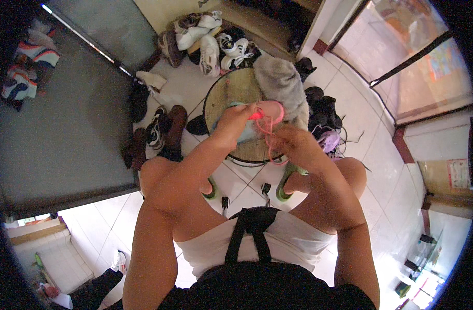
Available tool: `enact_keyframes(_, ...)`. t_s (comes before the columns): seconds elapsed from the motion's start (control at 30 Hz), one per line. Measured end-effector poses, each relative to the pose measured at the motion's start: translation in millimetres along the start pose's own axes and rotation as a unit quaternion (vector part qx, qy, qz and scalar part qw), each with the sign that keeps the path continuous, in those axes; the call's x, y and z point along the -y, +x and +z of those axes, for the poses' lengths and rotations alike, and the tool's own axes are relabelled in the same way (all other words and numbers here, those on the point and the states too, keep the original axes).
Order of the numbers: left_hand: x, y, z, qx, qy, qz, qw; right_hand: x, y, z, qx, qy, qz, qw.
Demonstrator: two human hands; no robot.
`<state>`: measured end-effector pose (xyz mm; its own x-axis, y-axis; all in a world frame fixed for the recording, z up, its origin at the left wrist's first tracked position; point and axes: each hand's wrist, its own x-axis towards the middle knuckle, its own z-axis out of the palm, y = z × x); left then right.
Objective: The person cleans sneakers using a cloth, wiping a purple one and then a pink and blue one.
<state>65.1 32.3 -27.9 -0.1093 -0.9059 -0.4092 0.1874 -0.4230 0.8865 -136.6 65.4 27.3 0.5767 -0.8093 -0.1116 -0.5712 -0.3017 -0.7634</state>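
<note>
A pink shoe (274,110) lies over the round wooden-topped stool (230,87) in front of me, its toe pointing right. My left hand (242,116) grips it from the left, around the bright pink laced part. Pink shoelace (270,149) loops out of the shoe and hangs past the stool's near edge. At the lace, my right hand (292,140) has its fingers curled in, slightly blurred; they appear to pinch it. Beneath my left wrist is something light blue (247,132), partly hidden, either cloth or part of a shoe. Grey plush fabric (279,79) covers the stool's right side.
Piled shoes (209,50) lie beyond the stool, by a shelf. Dark shoes (170,130) stand to the left, with black shoes (322,106) and a lilac shoe (329,140) to the right. A dark panel (77,128) borders the left. Another person's leg (97,286) shows lower left.
</note>
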Motion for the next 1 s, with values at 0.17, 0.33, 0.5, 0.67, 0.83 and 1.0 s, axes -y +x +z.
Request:
enact_keyframes(0.17,1,-5,1,0.022,0.007,0.031,0.999,-23,25,4,-0.208,-0.031,0.016,0.978)
enact_keyframes(0.33,-7,-22,12,0.037,0.112,0.018,0.993,-22,51,20,-0.258,-0.094,-0.016,0.961)
enact_keyframes(0.5,-5,-22,3,0.055,0.177,0.032,0.982,-14,55,19,-0.221,-0.105,-0.005,0.970)
enact_keyframes(0.67,-20,-38,-13,0.108,0.287,-0.020,0.952,-123,48,-61,-0.491,0.018,0.083,0.867)
enact_keyframes(0.83,-21,-39,-34,0.097,0.306,-0.084,0.943,-113,-1,-125,-0.670,0.343,0.133,0.645)
enact_keyframes(1.0,-22,-40,-30,0.108,0.261,-0.063,0.957,-80,28,-45,-0.353,0.107,0.031,0.929)
